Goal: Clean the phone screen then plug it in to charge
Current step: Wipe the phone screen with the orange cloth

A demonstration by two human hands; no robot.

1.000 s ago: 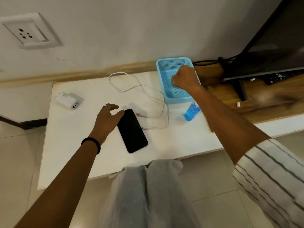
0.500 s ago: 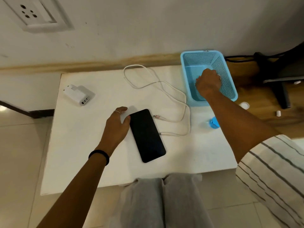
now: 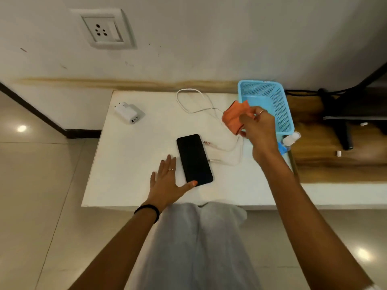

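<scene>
A black phone lies screen up on the white table. My left hand rests flat on the table beside it, fingers spread, thumb touching the phone's near corner. My right hand is raised above the table, left of the blue basket, shut on an orange cloth. A white charging cable loops behind the phone, its plugs lying just right of it. A white charger adapter sits at the table's far left. A wall socket is above.
A small blue spray bottle lies by the basket, partly hidden by my right wrist. A wooden shelf with a TV stand extends to the right. My grey-clad knees press against the table's near edge.
My right hand has come out of the basket holding the orange cloth and moved left over the table. My left hand has slid down to the phone's near corner and flattened.
</scene>
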